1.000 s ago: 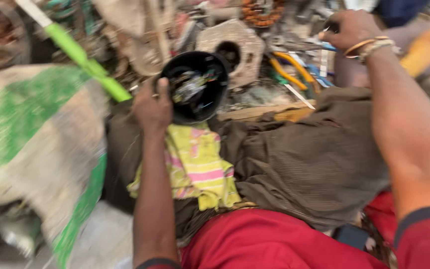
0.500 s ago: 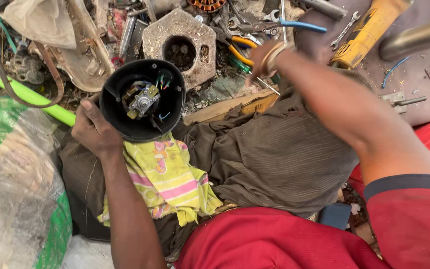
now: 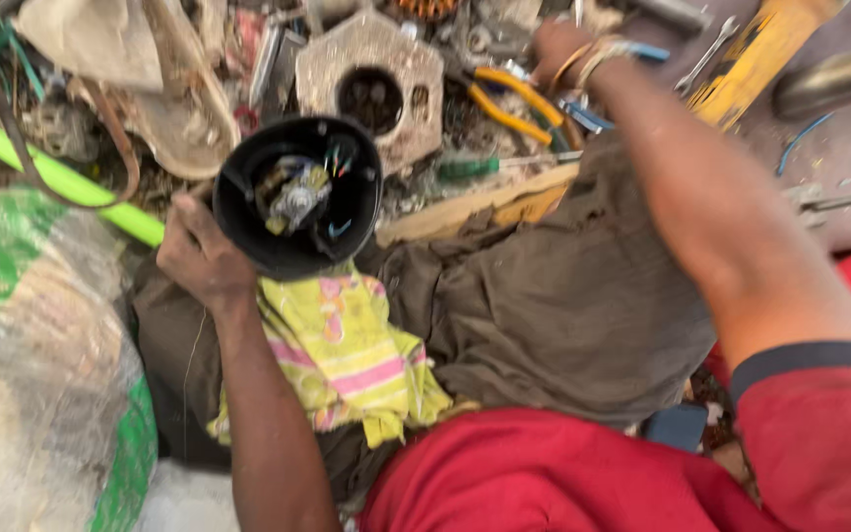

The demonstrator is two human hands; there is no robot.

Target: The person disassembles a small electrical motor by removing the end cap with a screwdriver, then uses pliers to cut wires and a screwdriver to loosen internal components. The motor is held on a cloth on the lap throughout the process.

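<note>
Left hand [image 3: 199, 258] gripped the black motor housing [image 3: 297, 195] at near left, now steadier than before. Right hand [image 3: 556, 51] had reached far right to the yellow-handled pliers [image 3: 509, 103]; its grip could not be told.

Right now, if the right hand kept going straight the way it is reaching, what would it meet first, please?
The right hand reaches up and away toward the tool pile. Just beside and below it lie the yellow-handled pliers, so it would probably meet those or the small tools around them first; blur makes depth uncertain.
</note>
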